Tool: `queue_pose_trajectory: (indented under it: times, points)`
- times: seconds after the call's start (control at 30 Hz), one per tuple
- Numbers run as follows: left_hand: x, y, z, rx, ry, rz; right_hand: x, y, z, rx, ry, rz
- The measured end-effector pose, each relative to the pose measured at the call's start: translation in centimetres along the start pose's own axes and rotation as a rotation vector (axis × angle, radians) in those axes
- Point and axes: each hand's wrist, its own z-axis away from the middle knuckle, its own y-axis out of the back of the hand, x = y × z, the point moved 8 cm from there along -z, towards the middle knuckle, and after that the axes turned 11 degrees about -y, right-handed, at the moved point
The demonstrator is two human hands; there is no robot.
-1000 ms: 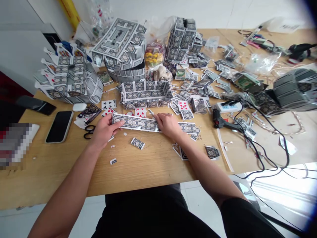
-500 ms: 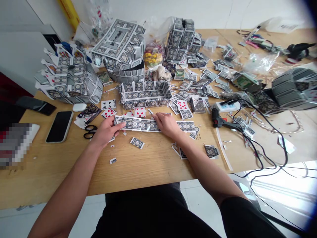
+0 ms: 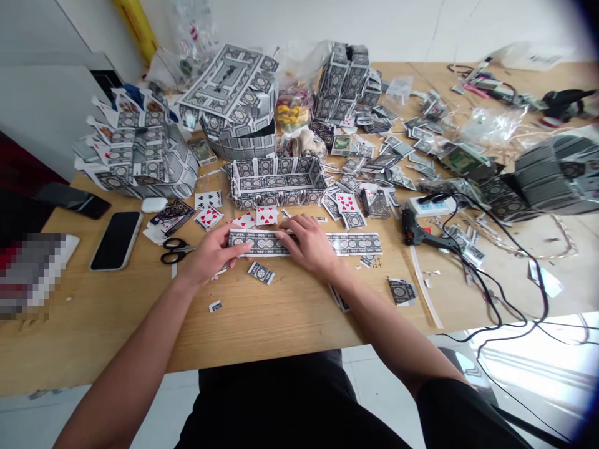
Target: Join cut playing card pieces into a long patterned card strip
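A long strip of joined playing cards point(image 3: 355, 244), patterned backs up, lies flat across the wooden table point(image 3: 262, 324). My left hand point(image 3: 210, 257) pinches its left end with thumb on top. My right hand point(image 3: 306, 244) lies on the strip's middle, fingers spread and pressing down. Just behind the strip stands an open rectangular box made of cards point(image 3: 277, 181). Loose red heart cards point(image 3: 266, 216) lie between box and strip. A small card scrap point(image 3: 261, 272) rests in front of my hands.
Scissors point(image 3: 176, 249) and a black phone point(image 3: 116, 239) lie to the left. A black glue gun point(image 3: 418, 232) with its cable and a white power strip point(image 3: 430, 205) sit to the right. Card-built structures point(image 3: 140, 156) and heaps of loose cards point(image 3: 397, 156) fill the back.
The strip has been drawn to the right and squared to the table edge. My right hand slid left along it toward the left hand. The view shifted slightly.
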Motion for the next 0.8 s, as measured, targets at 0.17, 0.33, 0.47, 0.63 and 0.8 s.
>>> queue_pose_trajectory:
  times: [0.17,0.33,0.47,0.63,0.8]
  points:
    - [-0.2,-2.6,0.5,-0.1,-0.007,-0.015,-2.4,-1.4,0.8,-0.13,0.08,-0.108]
    - [-0.4,-3.2,0.6,-0.099,-0.007,-0.072,-1.4,-2.5,0.9,-0.196,0.044,-0.132]
    - [0.0,-2.3,0.3,-0.044,-0.043,-0.089,-0.3,-2.6,0.7,-0.175,-0.013,-0.11]
    - [0.7,-1.4,0.1,-0.018,-0.057,-0.133,0.0,-2.1,0.5,-0.162,-0.04,-0.091]
    - [0.5,-0.9,-0.1,0.027,-0.059,-0.162,-0.5,-1.6,0.6,-0.198,-0.012,-0.14]
